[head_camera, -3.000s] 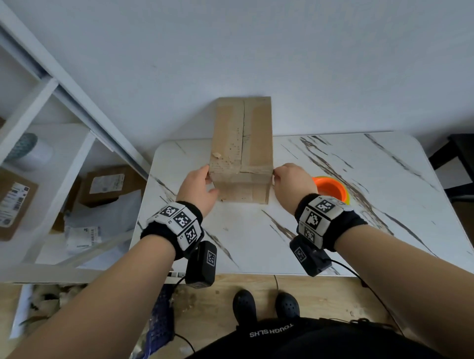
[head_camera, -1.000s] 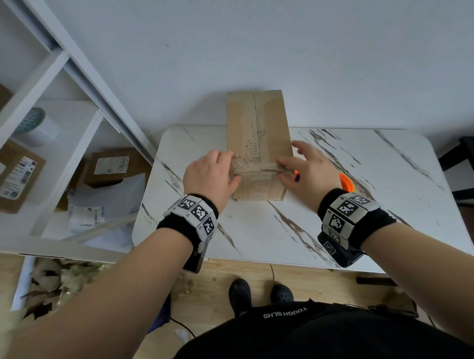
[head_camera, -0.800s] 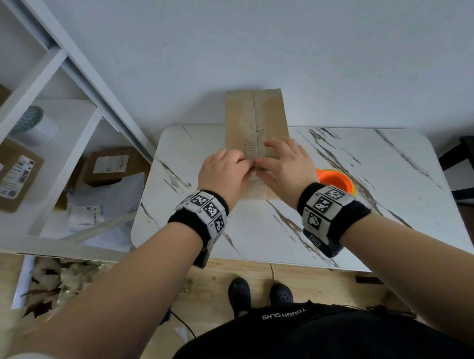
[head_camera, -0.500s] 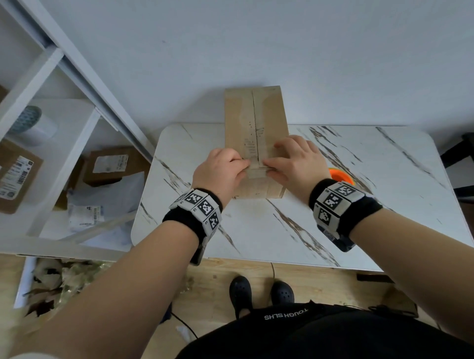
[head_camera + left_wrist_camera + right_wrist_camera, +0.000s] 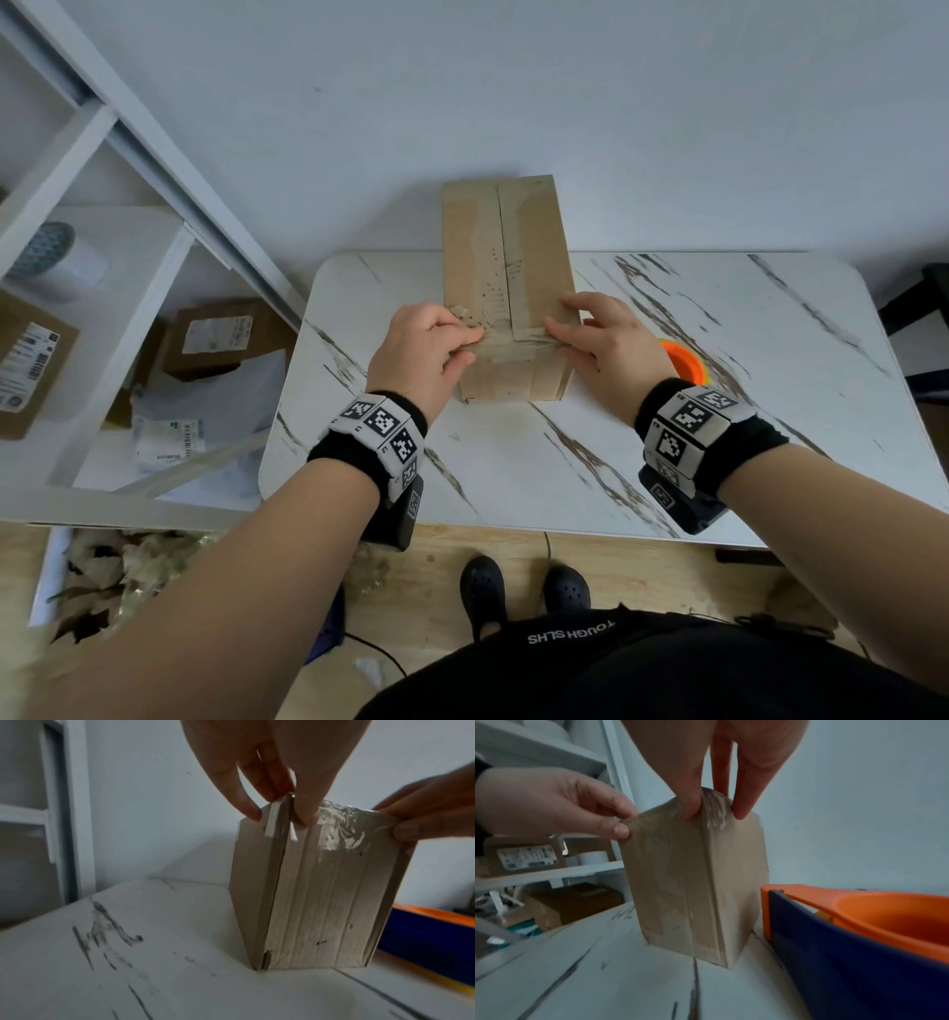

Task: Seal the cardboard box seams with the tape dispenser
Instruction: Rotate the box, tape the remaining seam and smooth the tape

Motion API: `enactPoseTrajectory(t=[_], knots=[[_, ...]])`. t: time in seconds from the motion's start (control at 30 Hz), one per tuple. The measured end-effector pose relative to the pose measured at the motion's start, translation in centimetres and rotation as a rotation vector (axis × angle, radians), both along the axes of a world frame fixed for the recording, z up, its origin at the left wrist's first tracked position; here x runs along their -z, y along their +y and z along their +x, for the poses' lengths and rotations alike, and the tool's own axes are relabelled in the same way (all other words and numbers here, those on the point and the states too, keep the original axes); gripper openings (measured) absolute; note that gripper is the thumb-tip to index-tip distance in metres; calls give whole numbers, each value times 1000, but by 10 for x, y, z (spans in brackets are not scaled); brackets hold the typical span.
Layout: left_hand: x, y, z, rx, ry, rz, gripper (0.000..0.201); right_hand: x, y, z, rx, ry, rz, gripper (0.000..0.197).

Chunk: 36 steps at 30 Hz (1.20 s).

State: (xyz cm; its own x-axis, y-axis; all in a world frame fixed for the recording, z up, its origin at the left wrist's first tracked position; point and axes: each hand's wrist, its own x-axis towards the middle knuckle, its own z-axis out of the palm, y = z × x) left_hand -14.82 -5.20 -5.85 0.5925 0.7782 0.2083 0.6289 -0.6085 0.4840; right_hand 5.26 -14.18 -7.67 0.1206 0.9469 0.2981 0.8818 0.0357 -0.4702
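Observation:
A tall cardboard box (image 5: 506, 288) stands on the marble table (image 5: 719, 437), its top seam running away from me. Wrinkled clear tape (image 5: 513, 344) crosses the near top edge. My left hand (image 5: 464, 329) pinches the left near corner over the tape, thumb on the front and fingers on the side, as the left wrist view shows (image 5: 280, 815). My right hand (image 5: 562, 318) presses the right near corner with straight fingers (image 5: 717, 809). The orange and blue tape dispenser (image 5: 683, 360) lies on the table right of the box (image 5: 859, 933), untouched.
The box's far end sits close to a white wall. A white shelf unit (image 5: 102, 257) at the left holds cardboard parcels (image 5: 215, 339) and a roll (image 5: 56, 257). A dark piece of furniture (image 5: 924, 318) stands beyond the table's right edge.
Both hands rose from the box's lower sides to its near top edge, met at the middle seam, then slid apart along the tape to the two corners.

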Motion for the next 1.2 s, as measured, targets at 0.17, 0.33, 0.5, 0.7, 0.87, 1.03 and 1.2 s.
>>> enactPoseTrajectory(t=[0.17, 0.33, 0.5, 0.7, 0.87, 1.03, 1.2], knots=[[-10, -1, 9, -40, 152, -6, 22, -7, 7, -7, 54, 24, -31, 20], [-7, 2, 7, -21, 123, -24, 22, -7, 4, -6, 16, 35, -57, 24], [-3, 2, 0, 43, 18, 12, 23, -7, 0, -8, -3, 55, -35, 28], [2, -2, -8, 51, 75, 45, 33, -15, -1, -6, 33, 98, -113, 25], [-5, -2, -13, -22, 46, -101, 34, -23, 3, -9, 55, 91, -219, 28], [-11, 1, -10, -27, 80, -104, 29, -33, 5, -24, 7, -72, -216, 22], [-15, -1, -11, -9, 117, -89, 30, -34, 6, -35, -2, -85, -184, 21]])
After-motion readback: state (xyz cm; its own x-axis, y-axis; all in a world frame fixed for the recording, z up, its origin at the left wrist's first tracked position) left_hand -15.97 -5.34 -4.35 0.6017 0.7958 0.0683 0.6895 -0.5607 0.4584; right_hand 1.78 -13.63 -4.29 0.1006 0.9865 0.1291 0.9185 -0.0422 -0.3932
